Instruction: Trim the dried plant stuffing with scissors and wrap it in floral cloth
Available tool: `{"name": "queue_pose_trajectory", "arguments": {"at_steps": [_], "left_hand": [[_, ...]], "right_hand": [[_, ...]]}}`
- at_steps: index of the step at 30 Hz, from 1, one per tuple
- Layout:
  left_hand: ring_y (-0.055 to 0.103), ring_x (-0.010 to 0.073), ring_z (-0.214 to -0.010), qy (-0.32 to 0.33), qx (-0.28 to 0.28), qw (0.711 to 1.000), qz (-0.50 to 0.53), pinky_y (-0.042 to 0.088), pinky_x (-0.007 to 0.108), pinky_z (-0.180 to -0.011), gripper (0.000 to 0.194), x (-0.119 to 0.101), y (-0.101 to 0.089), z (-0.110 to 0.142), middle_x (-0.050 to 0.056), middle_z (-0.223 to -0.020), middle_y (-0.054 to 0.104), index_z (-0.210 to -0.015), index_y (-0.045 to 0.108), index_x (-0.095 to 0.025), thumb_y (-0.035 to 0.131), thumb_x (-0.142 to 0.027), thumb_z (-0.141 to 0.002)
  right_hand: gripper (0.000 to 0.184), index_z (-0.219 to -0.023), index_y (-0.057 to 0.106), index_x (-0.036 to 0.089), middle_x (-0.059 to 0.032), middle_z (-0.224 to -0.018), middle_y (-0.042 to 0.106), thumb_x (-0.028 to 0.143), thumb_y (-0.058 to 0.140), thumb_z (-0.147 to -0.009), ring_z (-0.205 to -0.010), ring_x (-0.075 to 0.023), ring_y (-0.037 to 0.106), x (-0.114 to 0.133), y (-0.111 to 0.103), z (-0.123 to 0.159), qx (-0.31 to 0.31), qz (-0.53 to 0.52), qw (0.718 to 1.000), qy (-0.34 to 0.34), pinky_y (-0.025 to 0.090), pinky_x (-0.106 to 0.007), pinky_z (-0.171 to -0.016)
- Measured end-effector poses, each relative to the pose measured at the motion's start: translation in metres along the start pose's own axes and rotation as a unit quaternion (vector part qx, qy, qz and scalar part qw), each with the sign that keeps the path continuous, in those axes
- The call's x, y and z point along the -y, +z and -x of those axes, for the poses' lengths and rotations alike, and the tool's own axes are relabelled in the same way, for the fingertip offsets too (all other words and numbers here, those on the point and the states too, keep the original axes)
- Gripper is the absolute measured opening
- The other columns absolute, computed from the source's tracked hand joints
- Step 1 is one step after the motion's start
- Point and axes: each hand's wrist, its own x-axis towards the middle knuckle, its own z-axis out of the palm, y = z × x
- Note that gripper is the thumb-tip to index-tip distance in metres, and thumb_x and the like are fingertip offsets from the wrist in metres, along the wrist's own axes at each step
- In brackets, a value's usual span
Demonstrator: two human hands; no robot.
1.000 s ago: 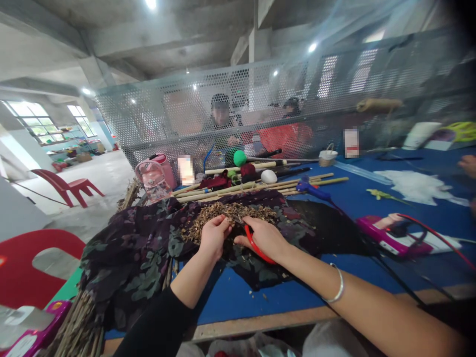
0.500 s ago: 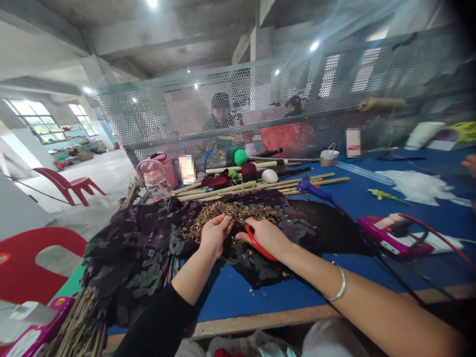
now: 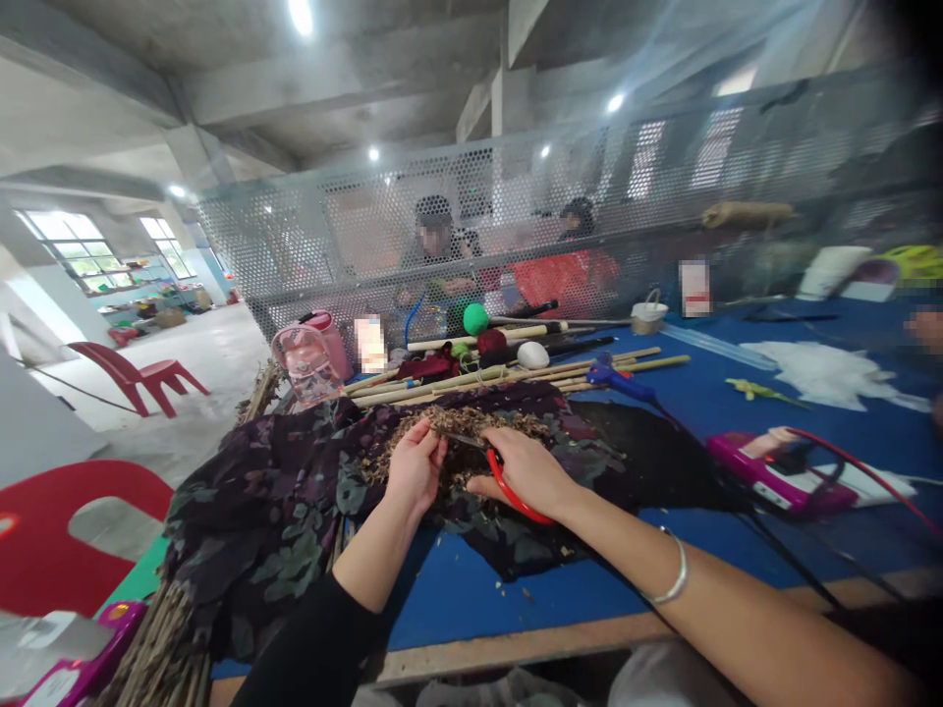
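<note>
My right hand is wrapped round the red handles of a pair of scissors, whose blades point left toward my other hand. With fingers pinched together, my left hand is at the blade tips; what it pinches is too small to make out. Both hands are over a heap of brown chopped plant bits. The heap lies on a dark flowered cloth spread on the blue table. A few loose bits are scattered on the blue surface near the cloth's front edge.
Bamboo sticks, a green ball, a white ball and a blue glue gun lie behind the heap. A pink bag stands back left, a purple power strip right. Dry stems are at front left.
My left hand has shifted slightly left and up, and the scissor blades show more clearly between my hands. My right hand keeps its hold on the scissors.
</note>
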Motion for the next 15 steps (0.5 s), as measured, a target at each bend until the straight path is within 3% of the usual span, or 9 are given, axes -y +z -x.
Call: {"name": "queue_pose_trajectory", "arguments": {"at_steps": [8, 15], "left_hand": [[0.057, 0.0041, -0.06, -0.016, -0.005, 1.0, -0.016, 0.046, 0.015, -0.062, 0.023, 0.012, 0.001, 0.003, -0.002, -0.072, 0.062, -0.079, 0.057, -0.015, 0.059, 0.003, -0.064], [0.053, 0.0033, -0.055, 0.001, 0.018, 1.0, -0.025, 0.044, 0.014, -0.058, 0.017, 0.014, 0.006, 0.011, -0.002, -0.067, 0.061, -0.075, 0.059, -0.012, 0.067, -0.005, -0.061]], "right_hand": [[0.071, -0.112, 0.051, 0.014, -0.0149, -0.101, 0.058, 0.064, 0.063, -0.063, -0.098, -0.03, 0.053, 0.002, 0.005, -0.001, -0.029, 0.019, 0.999, -0.009, 0.042, -0.044, -0.084], [0.062, -0.101, 0.056, 0.012, -0.0134, -0.089, 0.059, 0.066, 0.056, -0.069, -0.088, -0.0272, 0.056, 0.009, 0.0, -0.001, -0.034, 0.048, 0.998, 0.006, 0.044, -0.039, -0.078]]}}
